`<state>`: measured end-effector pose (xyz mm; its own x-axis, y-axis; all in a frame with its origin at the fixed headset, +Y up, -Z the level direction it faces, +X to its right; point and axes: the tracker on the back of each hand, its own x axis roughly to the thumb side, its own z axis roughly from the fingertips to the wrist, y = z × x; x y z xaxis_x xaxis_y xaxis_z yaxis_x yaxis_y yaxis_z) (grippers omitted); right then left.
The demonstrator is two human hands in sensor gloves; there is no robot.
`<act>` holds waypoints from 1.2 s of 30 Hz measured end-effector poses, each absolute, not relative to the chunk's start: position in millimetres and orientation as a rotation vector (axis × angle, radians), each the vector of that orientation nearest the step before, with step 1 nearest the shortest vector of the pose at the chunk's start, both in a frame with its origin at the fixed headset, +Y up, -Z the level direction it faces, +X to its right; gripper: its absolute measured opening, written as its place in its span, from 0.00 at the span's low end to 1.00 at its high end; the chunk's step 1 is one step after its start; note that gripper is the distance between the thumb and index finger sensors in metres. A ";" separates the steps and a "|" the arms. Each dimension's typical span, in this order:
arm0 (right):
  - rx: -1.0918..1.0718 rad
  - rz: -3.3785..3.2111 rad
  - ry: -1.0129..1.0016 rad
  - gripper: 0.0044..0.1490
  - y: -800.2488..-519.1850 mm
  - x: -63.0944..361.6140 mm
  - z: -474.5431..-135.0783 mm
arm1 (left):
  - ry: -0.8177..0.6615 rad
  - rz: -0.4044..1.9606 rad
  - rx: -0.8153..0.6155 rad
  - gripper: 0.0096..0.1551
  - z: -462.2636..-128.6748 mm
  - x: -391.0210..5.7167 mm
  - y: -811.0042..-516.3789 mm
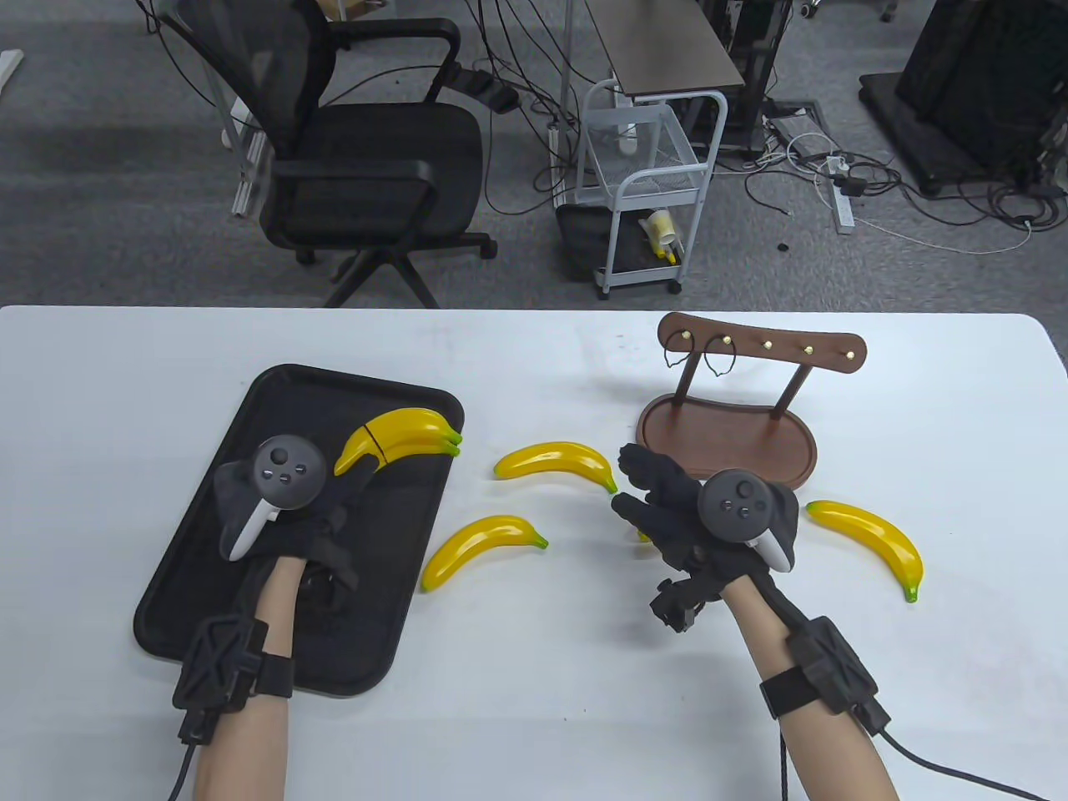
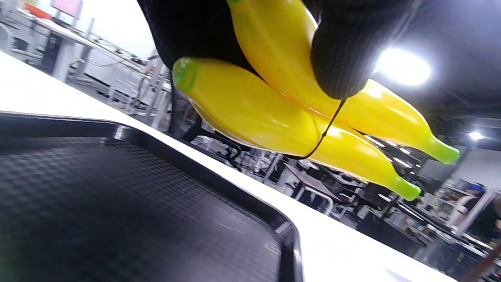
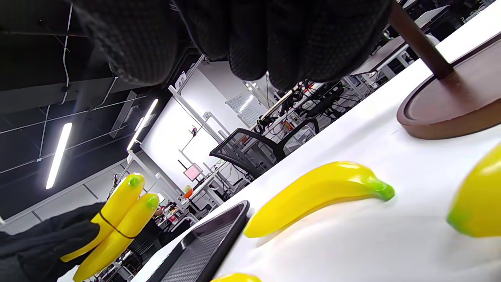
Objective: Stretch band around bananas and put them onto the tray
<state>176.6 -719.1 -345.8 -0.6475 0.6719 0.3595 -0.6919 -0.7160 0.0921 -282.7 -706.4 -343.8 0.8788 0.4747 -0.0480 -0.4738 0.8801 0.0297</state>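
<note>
Banded pair of bananas (image 1: 400, 432), centre left of the table view: a thin black band (image 2: 327, 131) circles both, and I hold them above the black tray (image 1: 209, 534), clear of its floor in the left wrist view. My left hand (image 1: 288, 521) clamps their near ends, fingers (image 2: 340, 51) curled round them. My right hand (image 1: 676, 505), centre right, hovers with fingers extended and holding nothing, near three loose bananas (image 1: 555, 463) on the white table (image 1: 534, 709). A wooden hook stand (image 1: 726, 425) sits beyond it.
</note>
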 end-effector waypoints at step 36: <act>0.437 2.375 -0.007 0.41 -734.4 184.5 -350.5 | 0.422 0.566 -0.120 0.36 -387.9 -385.9 -790.2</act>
